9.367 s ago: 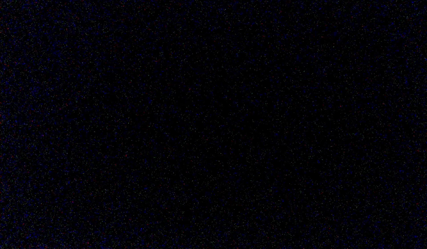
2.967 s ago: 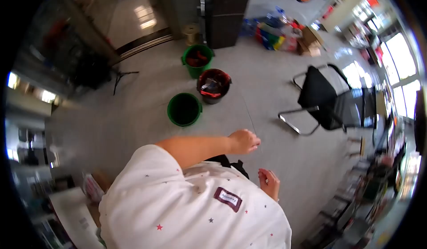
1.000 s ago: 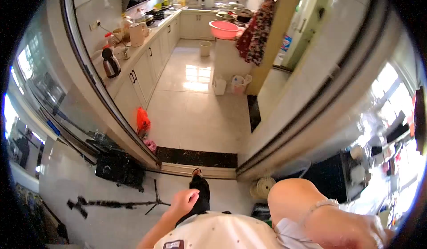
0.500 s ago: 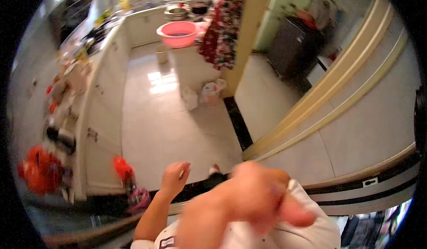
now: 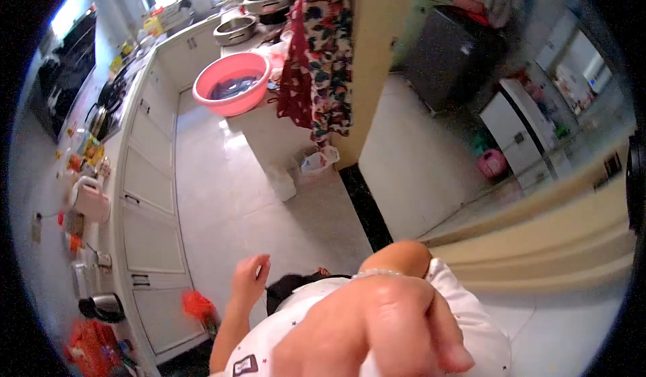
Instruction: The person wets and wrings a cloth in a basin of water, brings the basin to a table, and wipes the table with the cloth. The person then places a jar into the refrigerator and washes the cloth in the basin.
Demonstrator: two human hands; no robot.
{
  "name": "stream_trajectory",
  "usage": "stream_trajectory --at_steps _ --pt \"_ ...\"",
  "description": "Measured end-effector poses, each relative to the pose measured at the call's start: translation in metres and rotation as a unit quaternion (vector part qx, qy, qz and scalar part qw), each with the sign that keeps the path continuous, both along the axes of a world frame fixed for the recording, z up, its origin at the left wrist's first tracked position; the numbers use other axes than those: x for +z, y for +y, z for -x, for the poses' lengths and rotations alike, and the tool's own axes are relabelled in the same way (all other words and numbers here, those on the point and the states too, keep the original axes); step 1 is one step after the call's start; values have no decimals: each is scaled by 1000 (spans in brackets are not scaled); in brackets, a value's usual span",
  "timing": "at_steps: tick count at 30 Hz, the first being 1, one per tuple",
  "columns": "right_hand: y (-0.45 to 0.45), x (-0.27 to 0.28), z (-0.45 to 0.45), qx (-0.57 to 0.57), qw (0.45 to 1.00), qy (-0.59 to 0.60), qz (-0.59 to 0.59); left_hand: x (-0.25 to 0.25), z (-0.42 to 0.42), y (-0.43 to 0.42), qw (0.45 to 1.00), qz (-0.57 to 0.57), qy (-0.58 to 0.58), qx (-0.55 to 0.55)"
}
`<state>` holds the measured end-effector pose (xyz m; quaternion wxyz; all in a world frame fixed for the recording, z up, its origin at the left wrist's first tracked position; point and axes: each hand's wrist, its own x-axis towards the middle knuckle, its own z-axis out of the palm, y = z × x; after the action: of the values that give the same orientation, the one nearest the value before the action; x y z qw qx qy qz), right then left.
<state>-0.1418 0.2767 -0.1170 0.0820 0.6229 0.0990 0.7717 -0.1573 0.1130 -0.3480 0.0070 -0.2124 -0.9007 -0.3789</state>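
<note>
My left hand [image 5: 251, 274] hangs low over the floor, fingers loosely bent, a gap showing between thumb and fingers. I see nothing in it. Large and close to the camera, my right hand [image 5: 380, 320] is in front of my white patterned shirt [image 5: 471, 310]. Its fingers point down, one standing apart from the others, and the lower part is cut off by the frame edge. Nothing shows in it. A pale bracelet [image 5: 380, 273] circles that wrist. Neither hand touches any of the kitchen items.
A pink basin [image 5: 204, 87] with dark contents sits on the counter end, near metal pots [image 5: 235, 32]. A floral curtain [image 5: 328, 54] hangs by the doorway. White cabinets [image 5: 153, 242] line the left, with a kettle [image 5: 108, 307] on top. A red bag [image 5: 197, 305] stands below.
My view has turned and moved forward, so the pink basin looks larger and farther left. My right hand stays close to the camera; my left hand remains low.
</note>
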Motion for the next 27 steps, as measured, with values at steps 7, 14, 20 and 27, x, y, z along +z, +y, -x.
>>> stream_trajectory --at_steps 7,14,20,27 --pt "130 -15 128 -43 953 -81 -290 -16 153 52 999 -15 -1 -30" --pt "210 -20 234 -246 853 -60 -457 -7 333 120 997 2 57 -46" --pt "223 -63 314 -259 761 -138 -579 10 409 196 980 -146 71 -112" --pt "203 -149 431 -254 543 -253 -759 10 426 128 988 -77 84 103"
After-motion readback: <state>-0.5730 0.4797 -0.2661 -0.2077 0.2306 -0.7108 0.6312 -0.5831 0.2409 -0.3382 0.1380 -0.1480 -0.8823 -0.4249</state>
